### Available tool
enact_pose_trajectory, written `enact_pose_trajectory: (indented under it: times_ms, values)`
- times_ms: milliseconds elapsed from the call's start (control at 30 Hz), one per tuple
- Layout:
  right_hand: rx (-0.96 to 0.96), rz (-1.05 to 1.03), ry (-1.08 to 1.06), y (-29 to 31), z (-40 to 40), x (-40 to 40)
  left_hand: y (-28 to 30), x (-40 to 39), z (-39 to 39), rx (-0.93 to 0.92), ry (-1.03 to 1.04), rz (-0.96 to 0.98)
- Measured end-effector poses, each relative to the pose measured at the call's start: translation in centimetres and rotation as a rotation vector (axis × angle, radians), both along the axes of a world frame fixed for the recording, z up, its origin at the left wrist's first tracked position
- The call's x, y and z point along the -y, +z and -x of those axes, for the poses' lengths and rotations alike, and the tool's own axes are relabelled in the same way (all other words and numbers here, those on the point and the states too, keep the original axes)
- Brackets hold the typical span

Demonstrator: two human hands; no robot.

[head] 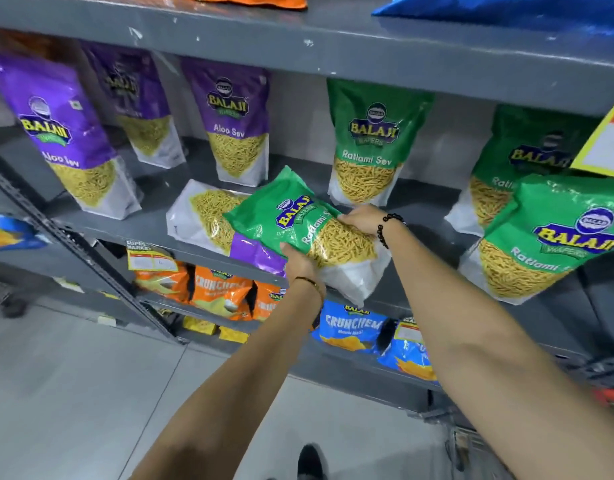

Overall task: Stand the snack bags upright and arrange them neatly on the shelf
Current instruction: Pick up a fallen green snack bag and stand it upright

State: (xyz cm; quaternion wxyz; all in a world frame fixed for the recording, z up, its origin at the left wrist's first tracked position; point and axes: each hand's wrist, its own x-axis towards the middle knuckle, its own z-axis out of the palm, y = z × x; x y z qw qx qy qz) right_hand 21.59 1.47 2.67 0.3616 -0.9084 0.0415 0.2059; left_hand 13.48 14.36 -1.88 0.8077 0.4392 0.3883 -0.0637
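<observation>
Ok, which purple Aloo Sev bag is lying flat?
The purple bag at the shelf's front edge, partly under the green bag; the other three purple ones stand upright.

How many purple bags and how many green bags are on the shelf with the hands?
Purple Aloo Sev bags: 4, three standing and one lying flat
Green Ratlami Sev bags: 4, three standing and one held in both hands
Total: 8

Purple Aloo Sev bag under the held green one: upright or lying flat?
Lying flat. The purple Aloo Sev bag rests face-up on the grey metal shelf, partly beneath the green Ratlami Sev bag.
</observation>
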Motion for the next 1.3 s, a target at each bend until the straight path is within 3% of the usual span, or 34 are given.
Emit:
enact_pose_trajectory:
  times_ms: [133,300,600,933,1300]
  values:
    - [-0.042,-0.439,-0.267,-0.2,3.2,2.1,2.1,-2.4,0.6,0.137,-0.213,-0.054]
    - [-0.011,-0.727,-0.295,1.2,10.2,2.9,6.2,-6.3,2.0,0.255,-0.558,-0.3]
    - [0.183,-0.859,-0.22,7.6,18.4,1.8,13.1,-10.2,7.0,0.451,-0.812,-0.217]
    - [0.276,-0.878,-0.13,10.7,20.5,0.9,14.9,-12.2,7.8,0.605,-0.916,-0.15]
    - [0.319,-0.741,-0.503,6.4,16.8,4.1,11.6,-6.5,0.5,0.622,-0.957,-0.205]
